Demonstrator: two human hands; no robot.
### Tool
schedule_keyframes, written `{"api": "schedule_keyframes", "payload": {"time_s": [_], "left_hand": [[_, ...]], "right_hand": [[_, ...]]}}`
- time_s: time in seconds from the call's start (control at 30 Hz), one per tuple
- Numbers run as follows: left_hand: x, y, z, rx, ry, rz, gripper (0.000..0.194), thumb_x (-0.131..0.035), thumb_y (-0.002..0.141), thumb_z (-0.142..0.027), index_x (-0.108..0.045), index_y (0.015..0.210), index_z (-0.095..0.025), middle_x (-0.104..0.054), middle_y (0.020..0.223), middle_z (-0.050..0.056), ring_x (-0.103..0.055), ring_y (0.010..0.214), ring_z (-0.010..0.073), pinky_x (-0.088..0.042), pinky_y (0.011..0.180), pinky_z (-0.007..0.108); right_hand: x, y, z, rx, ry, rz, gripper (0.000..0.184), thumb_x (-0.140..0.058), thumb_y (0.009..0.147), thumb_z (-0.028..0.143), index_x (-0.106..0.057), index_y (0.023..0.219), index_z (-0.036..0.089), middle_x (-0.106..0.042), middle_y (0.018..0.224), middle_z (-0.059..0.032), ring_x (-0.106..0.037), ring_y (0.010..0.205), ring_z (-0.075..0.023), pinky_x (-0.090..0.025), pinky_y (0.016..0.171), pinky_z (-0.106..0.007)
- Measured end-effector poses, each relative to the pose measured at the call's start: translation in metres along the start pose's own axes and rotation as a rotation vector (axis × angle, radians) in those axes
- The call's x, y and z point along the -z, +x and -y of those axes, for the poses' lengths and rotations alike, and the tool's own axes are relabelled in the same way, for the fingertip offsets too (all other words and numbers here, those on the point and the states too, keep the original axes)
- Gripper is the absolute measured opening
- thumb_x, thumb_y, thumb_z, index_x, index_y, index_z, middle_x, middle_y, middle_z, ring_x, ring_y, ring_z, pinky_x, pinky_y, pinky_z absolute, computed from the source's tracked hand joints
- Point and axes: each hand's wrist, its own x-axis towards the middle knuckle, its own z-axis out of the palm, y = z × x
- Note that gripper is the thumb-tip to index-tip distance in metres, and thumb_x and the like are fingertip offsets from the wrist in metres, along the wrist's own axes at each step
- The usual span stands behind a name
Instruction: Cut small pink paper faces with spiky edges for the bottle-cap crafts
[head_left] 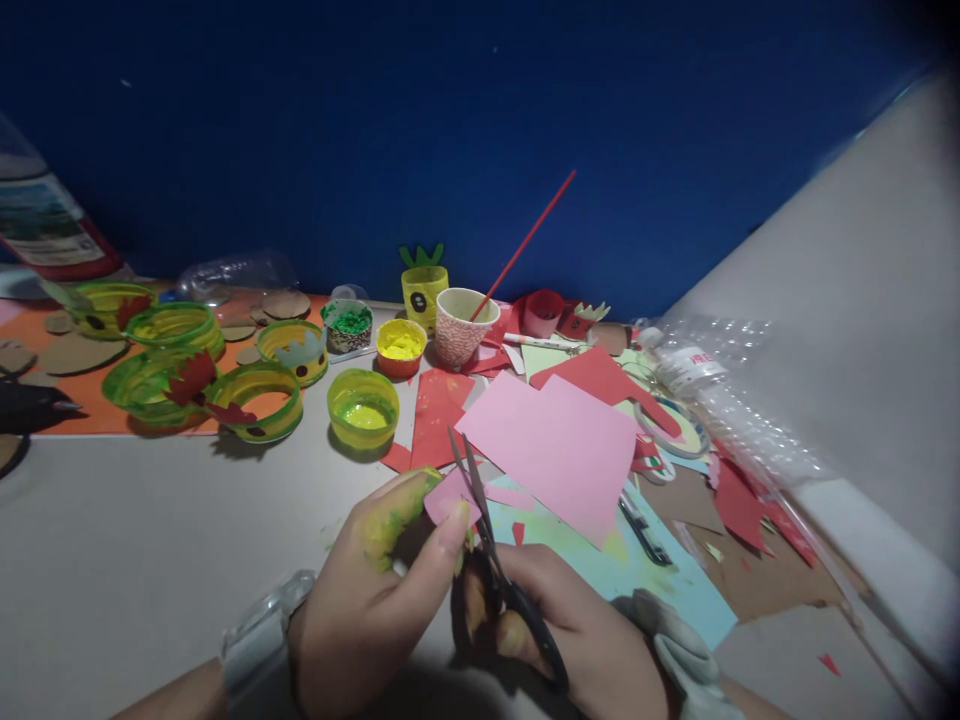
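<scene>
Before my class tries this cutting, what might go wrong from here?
The scissors in the right hand sit close to the left hand, so a slip might nick its thumb.
The paint on the left hand may smudge the pink piece it holds.
The red stick pokes high out of its cup; a knock could tip both.

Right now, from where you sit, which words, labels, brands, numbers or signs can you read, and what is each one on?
None reads clearly enough to quote.
Large bottle, far left: label print too blurred.
White round item, right: red characters, too blurred.
White pen: marks too small.
Yellow cup: dark oval with a pale 8-like mark; I cannot tell whether it is a number.
Scissors: no lettering visible.
</scene>
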Motion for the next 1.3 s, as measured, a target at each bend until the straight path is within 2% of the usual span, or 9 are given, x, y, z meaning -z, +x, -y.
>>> {"api": "schedule_keyframes", "payload": {"time_s": [0.5,0.7,1.3], "left_hand": [[0.0003,-0.0007,0.0010,0.008,-0.023,0.017,0.025,-0.044,0.099,-0.025,-0.052,0.075,-0.021,-0.054,0.071,-0.006,-0.050,0.065,0.0083,-0.041,0.063,0.018],[-0.0004,-0.0004,0.0023,0.015,-0.032,0.024,0.026,-0.044,0.099,-0.025,-0.052,0.075,-0.021,-0.054,0.071,-0.006,-0.050,0.066,0.0085,-0.040,0.064,0.018],[-0.0031,0.0005,0.0023,0.039,-0.090,0.069,0.028,-0.043,0.100,-0.029,-0.050,0.075,-0.020,-0.052,0.071,-0.005,-0.049,0.066,0.0086,-0.040,0.064,0.018]], "right_hand": [[-0.0004,0.0011,-0.0004,0.012,0.015,-0.034,0.055,-0.054,0.082,0.072,-0.050,0.073,0.017,-0.046,0.068,0.0020,-0.039,0.063,-0.0123,-0.033,0.057,-0.023],[0.0011,0.0013,-0.0013,-0.004,0.029,0.006,0.054,-0.053,0.083,0.070,-0.051,0.074,0.017,-0.047,0.068,0.0019,-0.039,0.063,-0.0124,-0.034,0.059,-0.024],[0.0000,0.0024,0.0003,0.015,0.062,-0.013,0.053,-0.055,0.083,0.069,-0.051,0.076,0.017,-0.046,0.070,0.0021,-0.039,0.064,-0.0121,-0.033,0.058,-0.023]]}}
